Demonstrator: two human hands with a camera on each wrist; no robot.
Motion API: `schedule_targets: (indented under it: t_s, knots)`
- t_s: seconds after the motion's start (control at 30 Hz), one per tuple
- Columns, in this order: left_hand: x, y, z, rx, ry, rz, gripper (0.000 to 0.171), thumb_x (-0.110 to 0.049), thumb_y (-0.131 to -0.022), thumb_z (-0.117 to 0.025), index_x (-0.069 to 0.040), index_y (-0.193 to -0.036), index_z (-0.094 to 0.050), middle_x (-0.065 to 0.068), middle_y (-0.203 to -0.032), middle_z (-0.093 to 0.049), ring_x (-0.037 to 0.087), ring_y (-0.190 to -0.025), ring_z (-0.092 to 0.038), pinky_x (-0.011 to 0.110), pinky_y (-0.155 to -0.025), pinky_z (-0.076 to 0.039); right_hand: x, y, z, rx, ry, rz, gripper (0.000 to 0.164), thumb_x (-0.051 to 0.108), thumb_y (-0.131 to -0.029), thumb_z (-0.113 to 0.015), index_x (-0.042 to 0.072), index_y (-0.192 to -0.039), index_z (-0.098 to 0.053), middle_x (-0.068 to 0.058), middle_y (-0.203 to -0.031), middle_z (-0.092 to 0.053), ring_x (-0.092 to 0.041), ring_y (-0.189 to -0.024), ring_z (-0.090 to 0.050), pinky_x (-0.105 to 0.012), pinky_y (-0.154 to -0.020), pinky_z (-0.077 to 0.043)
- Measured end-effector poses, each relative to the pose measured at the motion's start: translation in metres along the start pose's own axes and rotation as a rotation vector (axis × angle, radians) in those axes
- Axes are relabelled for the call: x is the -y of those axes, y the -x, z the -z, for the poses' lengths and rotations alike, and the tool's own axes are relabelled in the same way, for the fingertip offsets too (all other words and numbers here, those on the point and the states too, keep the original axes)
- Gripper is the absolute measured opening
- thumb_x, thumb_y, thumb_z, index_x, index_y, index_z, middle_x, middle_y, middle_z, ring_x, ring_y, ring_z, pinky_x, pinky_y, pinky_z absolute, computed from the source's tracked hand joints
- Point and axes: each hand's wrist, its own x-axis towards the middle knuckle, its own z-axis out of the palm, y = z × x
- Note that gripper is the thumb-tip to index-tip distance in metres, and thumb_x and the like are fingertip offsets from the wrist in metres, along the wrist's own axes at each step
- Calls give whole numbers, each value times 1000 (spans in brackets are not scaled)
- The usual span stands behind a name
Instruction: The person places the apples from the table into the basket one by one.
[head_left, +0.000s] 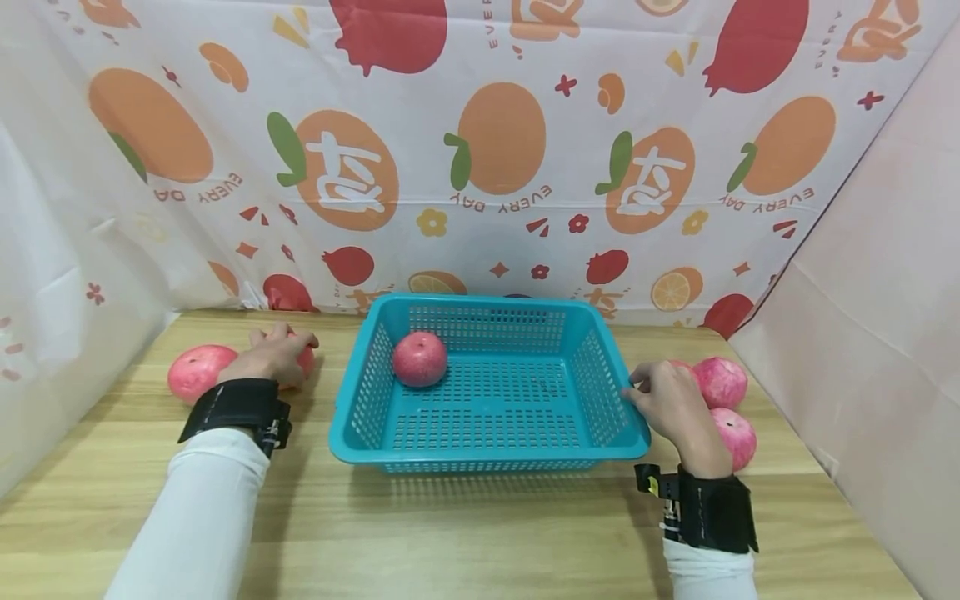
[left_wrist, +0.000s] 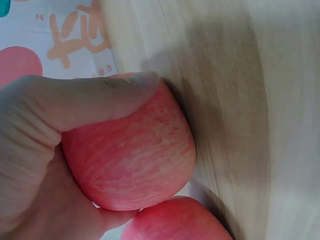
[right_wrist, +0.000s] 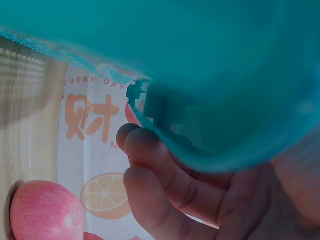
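Note:
My left hand (head_left: 272, 358) grips a red-pink apple (left_wrist: 132, 150) on the wooden table, its thumb lying across the fruit in the left wrist view. Right beside it is a second apple (head_left: 201, 373), partly covered by the wrist in the head view. A blue plastic basket (head_left: 480, 457) with slotted walls stands mid-table, one apple (head_left: 420, 359) inside at its left end. At the basket's right edge, my right hand (head_left: 671, 408) holds the rim, fingers curled beneath it in the right wrist view.
To the right of my right hand lie several apples, one at the back (head_left: 722, 382) and one nearer (head_left: 737, 437), partly hidden by the hand. A fruit-printed sheet (head_left: 480, 242) hangs behind the table (head_left: 487, 542), with pale sheets along both sides.

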Motion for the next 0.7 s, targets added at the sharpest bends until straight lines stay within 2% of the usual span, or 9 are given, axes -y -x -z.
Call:
schedule_targets:
  t_s: [0.1, 0.27, 0.7]
  knots:
    - [-3, 1, 0, 0, 2, 10, 63, -8, -72, -68, -6, -128, -39, 29, -112, -26, 49, -97, -18, 52, -63, -47, 0, 1, 0, -6, -3, 0, 23, 8, -79, -67, -9, -94, -62, -19, -77, -63, -22, -63, -57, -38, -56, -55]
    - [-8, 3, 0, 12, -1, 15, 72, -14, -72, -69, -3, -132, -32, 30, -118, -24, 51, -97, -17, 60, -64, -47, -1, 1, -1, -7, -14, -3, 24, 8, -79, -67, -9, -95, -62, -19, -78, -64, -22, -64, -58, -39, -57, -55]
    - [-15, 0, 0, 48, 20, 48, 68, -18, -74, -68, -6, -131, -34, 30, -113, -21, 51, -95, -17, 59, -58, -46, -5, 0, -3, -15, -24, -4, 24, 8, -79, -67, -9, -95, -62, -19, -78, -64, -22, -64, -58, -39, -58, -55]
